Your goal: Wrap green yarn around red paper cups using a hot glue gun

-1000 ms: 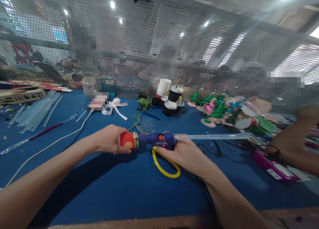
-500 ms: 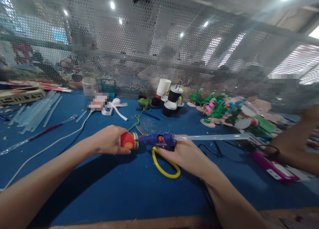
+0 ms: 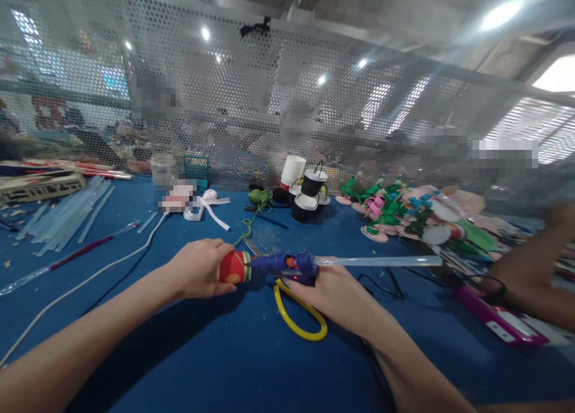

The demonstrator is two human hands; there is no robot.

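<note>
My left hand [image 3: 202, 268] is wrapped round a red paper cup [image 3: 233, 268] with a gold print, lying sideways with its pale green-edged end facing right. In my right hand [image 3: 335, 290] is a blue hot glue gun [image 3: 285, 267], its nozzle at the cup's edge; whether they touch I cannot tell. A long clear glue stick [image 3: 381, 261] sticks out of the gun's back. Below the gun lies a yellow-handled pair of scissors [image 3: 299, 329], its blade tip showing behind the nozzle. Green yarn [image 3: 247, 227] trails near the cup.
Loose glue sticks [image 3: 67, 215] lie at the left. Black and white cups [image 3: 306, 206] stand at the back by a perforated metal screen [image 3: 251, 119]. Green and pink crafts [image 3: 386, 206] are heaped at right, near a purple power strip [image 3: 501, 317] and another person's arm [image 3: 525, 275].
The camera has tilted up slightly, so everything sits lower in view. Both hands keep their holds on the cup and the glue gun, with little movement between them.
</note>
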